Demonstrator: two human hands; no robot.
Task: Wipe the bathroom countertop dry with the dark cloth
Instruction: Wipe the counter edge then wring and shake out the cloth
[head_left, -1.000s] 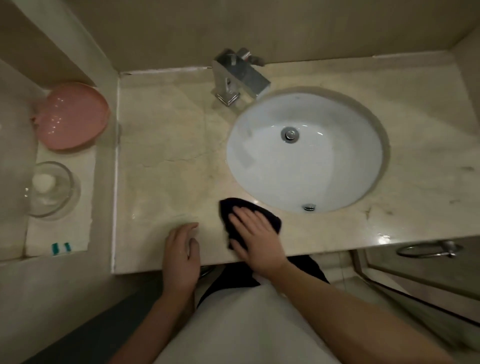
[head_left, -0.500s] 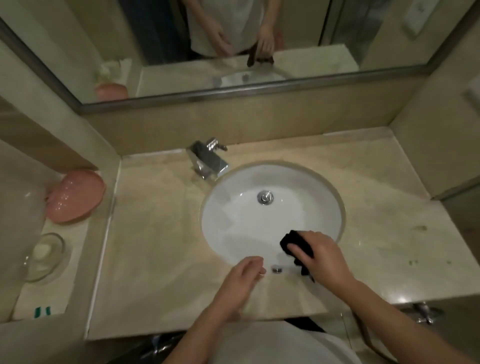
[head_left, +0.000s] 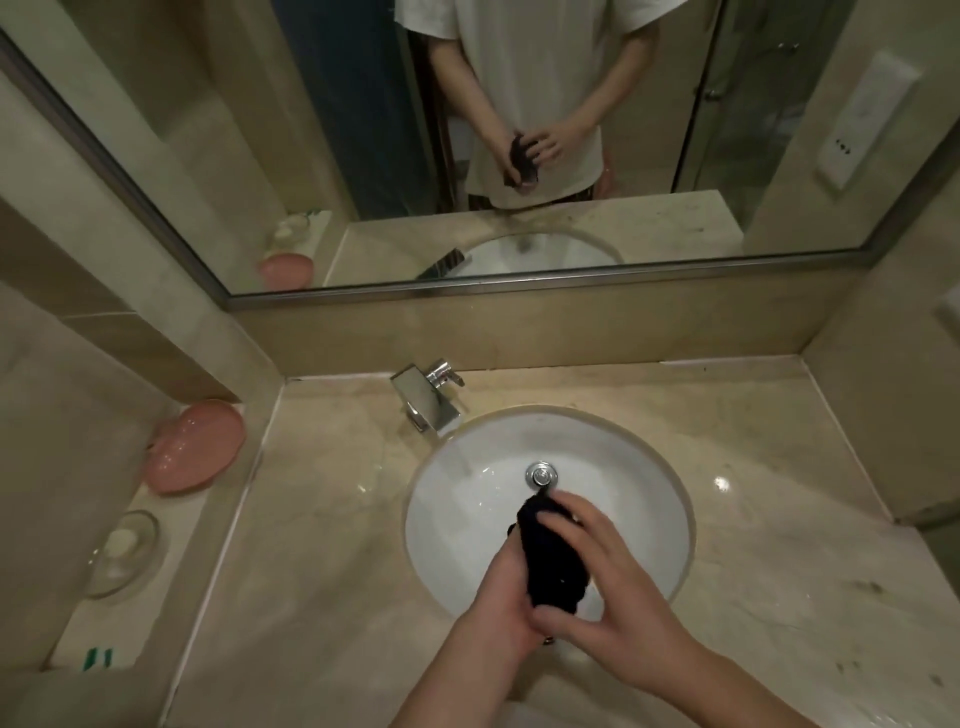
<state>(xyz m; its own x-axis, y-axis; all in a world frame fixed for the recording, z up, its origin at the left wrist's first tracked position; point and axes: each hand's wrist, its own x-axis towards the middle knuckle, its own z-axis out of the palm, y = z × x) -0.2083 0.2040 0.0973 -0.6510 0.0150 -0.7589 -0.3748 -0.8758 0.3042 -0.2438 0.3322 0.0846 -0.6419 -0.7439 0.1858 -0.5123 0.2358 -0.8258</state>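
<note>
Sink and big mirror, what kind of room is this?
A bathroom, most likely. A round white sink sits in a marble countertop under a chrome faucet, with a wall mirror and a soap dish beside it.

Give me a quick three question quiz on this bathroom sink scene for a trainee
1. True or false: the dark cloth lies flat on the countertop.
2. Which hands hold the cloth? A left only, B right only, C both.
3. What colour is the dish on the side ledge?

Key: 1 false, it is bunched over the sink. 2 C, left hand and right hand. 3 pink.
</note>
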